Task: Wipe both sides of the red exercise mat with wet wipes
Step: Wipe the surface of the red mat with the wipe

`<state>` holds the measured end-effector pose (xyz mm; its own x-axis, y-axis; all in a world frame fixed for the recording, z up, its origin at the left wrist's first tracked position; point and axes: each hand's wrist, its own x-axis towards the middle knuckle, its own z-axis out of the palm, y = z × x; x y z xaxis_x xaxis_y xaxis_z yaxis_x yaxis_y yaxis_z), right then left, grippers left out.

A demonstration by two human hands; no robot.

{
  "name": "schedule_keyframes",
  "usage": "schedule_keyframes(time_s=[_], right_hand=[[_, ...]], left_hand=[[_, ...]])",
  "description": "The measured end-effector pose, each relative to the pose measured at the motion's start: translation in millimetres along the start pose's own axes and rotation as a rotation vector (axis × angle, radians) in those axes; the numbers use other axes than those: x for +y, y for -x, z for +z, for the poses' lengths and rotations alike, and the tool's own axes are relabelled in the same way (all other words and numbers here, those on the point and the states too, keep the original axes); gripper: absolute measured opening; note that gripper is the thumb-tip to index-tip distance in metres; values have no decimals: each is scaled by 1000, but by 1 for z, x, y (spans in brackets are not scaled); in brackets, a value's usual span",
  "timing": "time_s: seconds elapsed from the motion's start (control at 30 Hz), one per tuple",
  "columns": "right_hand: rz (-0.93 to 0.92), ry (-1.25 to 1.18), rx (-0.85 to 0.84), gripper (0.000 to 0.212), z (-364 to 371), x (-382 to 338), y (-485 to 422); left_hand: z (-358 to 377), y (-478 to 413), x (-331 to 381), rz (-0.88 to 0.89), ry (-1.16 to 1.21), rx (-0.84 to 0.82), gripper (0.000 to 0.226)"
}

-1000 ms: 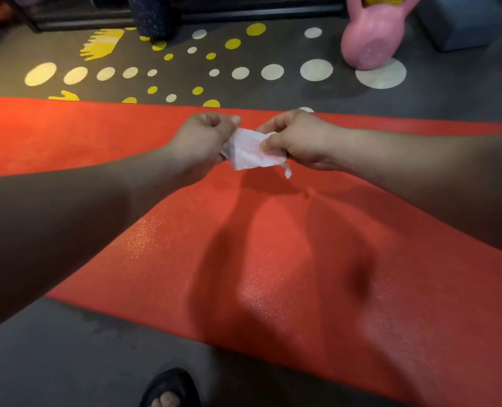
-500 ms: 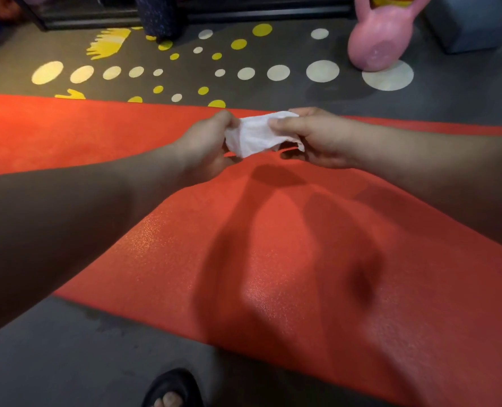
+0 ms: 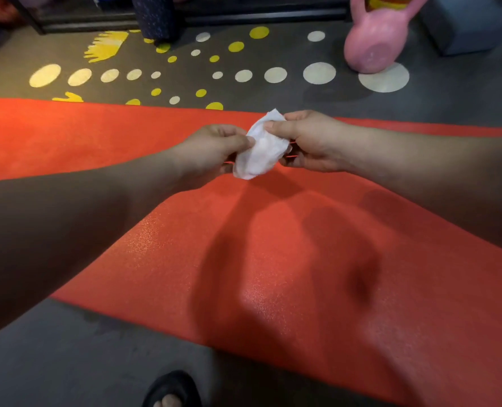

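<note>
Holding one white wet wipe above the mat, both hands pinch it between thumb and fingers: the left hand grips its lower left edge, the right hand its upper right edge. The wipe is soft and crumpled, with an uneven oval shape. Under it lies one red exercise mat, flat on the floor, with a fine grainy surface that shines a little where light falls. The grey floor carries many round dots in yellow and cream. One pink kettlebell, smooth and rounded, stands on a big cream dot behind the mat. One black sandal with toes shows at the bottom edge. No writing can be read.
</note>
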<state>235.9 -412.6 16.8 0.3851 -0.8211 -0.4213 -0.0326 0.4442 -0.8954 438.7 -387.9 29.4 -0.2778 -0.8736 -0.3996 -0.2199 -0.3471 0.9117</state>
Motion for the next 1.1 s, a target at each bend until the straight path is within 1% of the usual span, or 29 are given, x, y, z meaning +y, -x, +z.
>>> schedule_keyframes(time_s=[0.07, 0.1, 0.2, 0.27, 0.33, 0.4, 0.43, 0.47, 0.5, 0.57, 0.63, 0.67, 0.7, 0.73, 0.8, 0.9, 0.97, 1.03, 1.07, 1.1], right_hand=[[78, -27, -40, 18, -1, 2, 3], [113, -8, -60, 18, -2, 3, 5], [101, 43, -80, 14, -5, 9, 6], [-6, 33, -48, 15, -4, 10, 5], [-179, 68, 10, 16, -2, 7, 7], [-306, 160, 46, 24, -2, 3, 7], [-331, 204, 58, 31, -1, 1, 7], [-329, 220, 71, 37, 0, -1, 7], [-303, 196, 85, 36, 1, -2, 8], [-212, 65, 94, 14, 4, -1, 9], [-123, -63, 56, 12, 8, 3, 9], [-90, -87, 16, 7, 10, 7, 8], [-60, -71, 1, 8, 13, 11, 6], [-39, -11, 7, 9, 16, 15, 5], [-30, 59, 40, 13, 22, 21, 0], [-40, -68, 13, 15, 27, 22, -4], [-61, -142, -39, 10, 27, 18, -3], [-67, -144, -63, 14, 27, 15, -4], [-69, -135, -64, 16, 28, 15, -5], [-66, -129, -62, 16, 29, 15, -6]], left_hand=[[3, -2, 3, 31, 12, 88, 17], [4, -3, 5, 37, 35, 103, 18], [7, -3, 8, 41, 84, 123, 20], [8, -2, 8, 24, 120, 132, 17], [7, -1, 8, 6, 205, 113, 18], [3, 2, 9, 13, 271, 93, 25], [0, 3, 9, 17, 286, 88, 28], [-3, 4, 10, 17, 294, 86, 32], [-5, 3, 11, 11, 299, 85, 33], [-7, 2, 14, -8, 289, 85, 30], [-6, 2, 15, 13, 252, 84, 17], [-5, 2, 15, 37, 223, 92, 9], [-4, 1, 13, 60, 187, 99, 4], [-4, 0, 10, 78, 146, 103, 9], [-7, -2, 3, 87, 64, 107, 16], [-11, -2, -6, 58, -72, 164, 26], [-9, -2, -9, 68, -157, 256, 24], [-9, -3, -11, 106, -222, 349, 21], [-9, -3, -10, 113, -222, 351, 17], [-8, -3, -9, 105, -190, 315, 12]])
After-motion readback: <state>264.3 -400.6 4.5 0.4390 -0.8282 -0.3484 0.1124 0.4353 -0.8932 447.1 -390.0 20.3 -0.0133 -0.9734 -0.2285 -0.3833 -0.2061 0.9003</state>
